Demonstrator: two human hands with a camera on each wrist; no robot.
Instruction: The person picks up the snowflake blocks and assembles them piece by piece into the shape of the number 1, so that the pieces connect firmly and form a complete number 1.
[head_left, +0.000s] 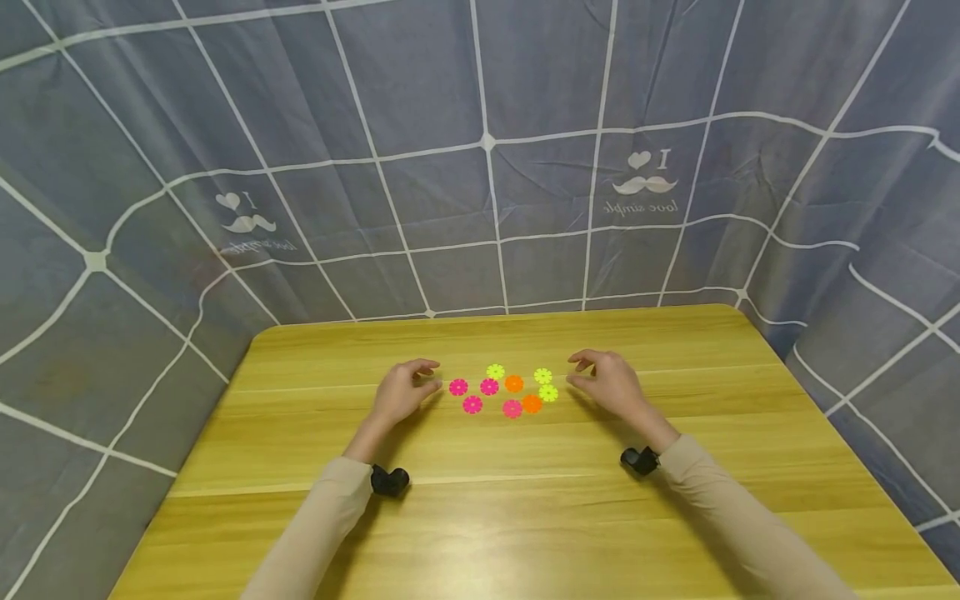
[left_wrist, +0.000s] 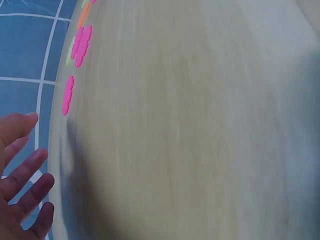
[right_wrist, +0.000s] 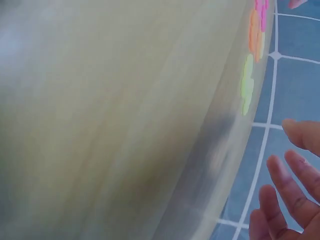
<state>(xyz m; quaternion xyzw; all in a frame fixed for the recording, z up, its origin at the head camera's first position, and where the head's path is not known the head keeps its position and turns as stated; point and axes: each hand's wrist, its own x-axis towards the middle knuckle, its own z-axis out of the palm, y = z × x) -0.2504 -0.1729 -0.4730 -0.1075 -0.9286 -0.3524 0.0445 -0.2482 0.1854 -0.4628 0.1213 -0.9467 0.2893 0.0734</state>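
Observation:
Several flat, round, notched discs lie loosely grouped on the wooden table between the two hands. Pink discs [head_left: 472,405] are on the left side, orange discs [head_left: 532,404] are right of centre, and yellow-green discs [head_left: 543,377] sit at the back and right. My left hand [head_left: 405,390] hovers just left of the nearest pink disc [left_wrist: 68,95], fingers loosely bent and holding nothing. On the other side, my right hand [head_left: 609,383] is held beside the yellow-green discs [right_wrist: 247,85], its fingers relaxed and apart from them.
The wooden table [head_left: 480,517] spreads out around the discs, with its far edge near a grey curtain [head_left: 420,200] patterned in white lines. A black wrist camera [head_left: 390,481] is strapped on the left wrist, and another black camera [head_left: 639,461] on the right.

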